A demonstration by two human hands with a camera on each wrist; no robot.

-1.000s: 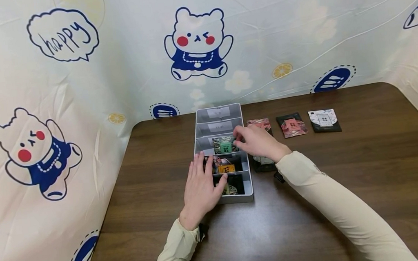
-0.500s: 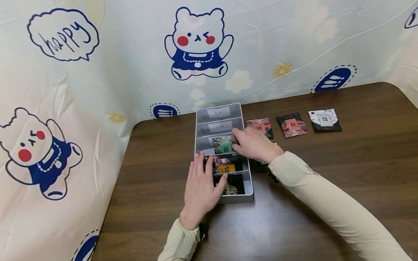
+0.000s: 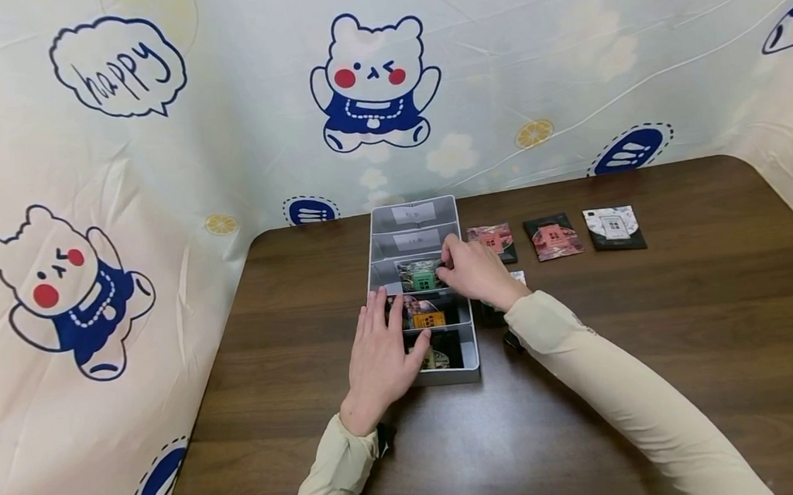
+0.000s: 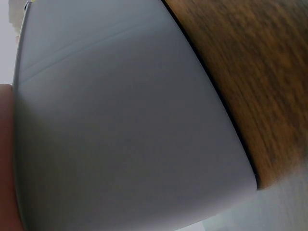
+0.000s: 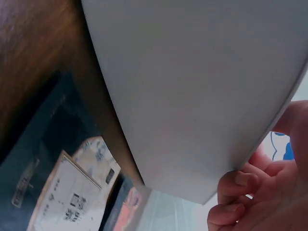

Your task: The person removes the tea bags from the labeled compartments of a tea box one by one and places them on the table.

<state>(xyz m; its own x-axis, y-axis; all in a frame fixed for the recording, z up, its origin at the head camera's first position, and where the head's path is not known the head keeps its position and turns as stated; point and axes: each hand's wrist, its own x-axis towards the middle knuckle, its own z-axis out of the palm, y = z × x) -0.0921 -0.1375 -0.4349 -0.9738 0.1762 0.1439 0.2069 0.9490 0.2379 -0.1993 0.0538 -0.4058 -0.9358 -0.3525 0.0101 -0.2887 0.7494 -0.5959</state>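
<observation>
A long grey divided box (image 3: 465,386) stands on the table. My right hand (image 3: 477,272) reaches over its right wall, thumb and forefinger pinching the right edge of a green-labelled sachet (image 3: 416,277) in the middle compartment. In the right wrist view, the curled fingers (image 5: 236,183) overlap the box rim. My left hand (image 3: 386,361) lies with straight, spread fingers across the box's left wall, partly covering the two nearer compartments. These hold an orange-labelled sachet (image 3: 428,319) and a dark sachet with a yellowish-green print (image 3: 447,352). The left wrist view is filled mostly by the box's outer wall (image 4: 134,125).
Right of the box lie a pink-labelled sachet (image 3: 501,241), another with a red-pink label (image 3: 553,237) and a white-and-black one (image 3: 615,229). A further white-labelled sachet (image 5: 72,202) sits beside the box, mostly under my right forearm. Paper labels (image 3: 417,240) mark the far compartments.
My right hand has shifted slightly left, and the green-labelled sachet has slid a little left with it in the compartment. The left hand stays in place.
</observation>
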